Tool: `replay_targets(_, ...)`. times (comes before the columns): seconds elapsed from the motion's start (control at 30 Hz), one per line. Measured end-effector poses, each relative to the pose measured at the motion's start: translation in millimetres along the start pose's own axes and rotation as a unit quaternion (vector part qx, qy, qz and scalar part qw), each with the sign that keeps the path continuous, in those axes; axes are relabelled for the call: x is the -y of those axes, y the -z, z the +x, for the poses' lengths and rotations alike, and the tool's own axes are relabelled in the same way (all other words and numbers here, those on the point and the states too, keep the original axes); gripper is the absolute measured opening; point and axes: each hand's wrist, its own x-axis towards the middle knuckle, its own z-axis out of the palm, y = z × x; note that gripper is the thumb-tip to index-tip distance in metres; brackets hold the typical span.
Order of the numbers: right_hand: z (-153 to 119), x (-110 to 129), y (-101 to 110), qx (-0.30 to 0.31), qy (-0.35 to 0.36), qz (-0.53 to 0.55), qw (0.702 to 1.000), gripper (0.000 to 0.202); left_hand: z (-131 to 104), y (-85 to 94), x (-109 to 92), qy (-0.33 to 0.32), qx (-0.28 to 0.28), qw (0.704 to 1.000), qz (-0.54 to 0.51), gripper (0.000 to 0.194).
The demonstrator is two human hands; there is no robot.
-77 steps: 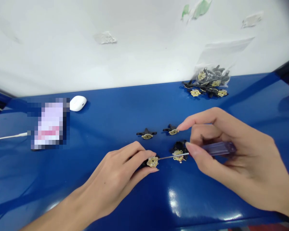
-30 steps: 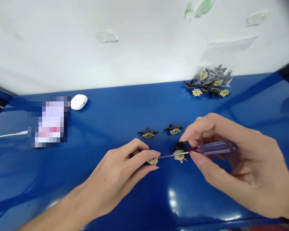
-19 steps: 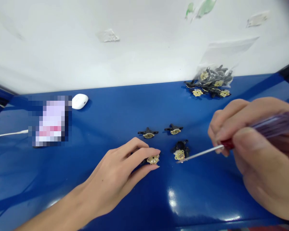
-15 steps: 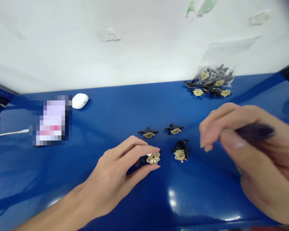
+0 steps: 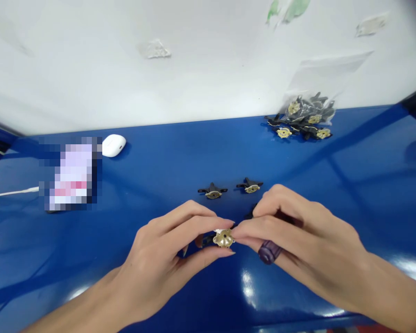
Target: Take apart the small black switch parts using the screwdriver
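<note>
The left hand (image 5: 162,259) pinches a round, gold-coloured component with black arms (image 5: 223,239) between thumb and forefinger, over the glossy blue tabletop (image 5: 173,162). The right hand (image 5: 305,247), fingertips at its right edge, is curled around a translucent purple handle (image 5: 269,252). Two similar components (image 5: 213,190) lie beyond.

Two bare hands, with bare forearms running up behind them.
From here I see slim, smooth forearms, the left one (image 5: 93,298) and the right one (image 5: 391,289) both uncovered as far as they show. The left hand (image 5: 166,252) has long, narrow fingers, a plain thumbnail (image 5: 232,253) reaching a little past the fingertip, and a tiny dark spot on its back; the right hand (image 5: 308,245) is just as slender, its knuckles softly rounded.
</note>
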Motion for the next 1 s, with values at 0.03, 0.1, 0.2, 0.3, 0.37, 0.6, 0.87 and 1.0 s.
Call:
replay_targets(0.03, -1, -1, -1, 0.003, 0.003, 0.004, 1.0, 0.027, 0, 0.0, 0, 0.003, 0.002, 1.0, -0.002, 0.024)
replay_targets(0.1, -3, -3, -3, 0.011, 0.026, -0.003, 1.0, 0.025, 0, -0.1, -1, 0.004, 0.007, 1.0, -0.009, 0.023)
replay_targets(0.2, -6, -6, -7, 0.015, 0.059, -0.017, 0.998, 0.022, -1, -0.2, -1, 0.005, 0.008, 1.0, -0.01, 0.021)
replay_targets(0.3, -8, -5, -4, -0.001, 0.04, 0.009, 0.999, 0.017, -3, -0.6, 1, 0.011, 0.002, 1.0, 0.003, 0.023)
replay_targets(0.37, -8, -4, 0, -0.011, 0.012, 0.027, 1.0, 0.018, -3, -1.0, 3, 0.013, -0.005, 1.0, 0.016, 0.025)
replay_targets(0.6, -10, -11, 6, -0.062, -0.056, 0.063, 0.995, 0.02, -2, 0.2, 3, 0.027, -0.039, 0.997, 0.056, 0.024)
replay_targets(0.87, -8, -6, 5, -0.065, -0.048, 0.053, 0.995, 0.017, -3, 1.2, 4, 0.018, -0.052, 0.996, 0.077, 0.022)
replay_targets(1.0, -6, -8, 3, -0.038, -0.022, 0.035, 0.998, 0.02, -3, 0.3, 6, 0.02, -0.051, 0.995, 0.084, 0.021)
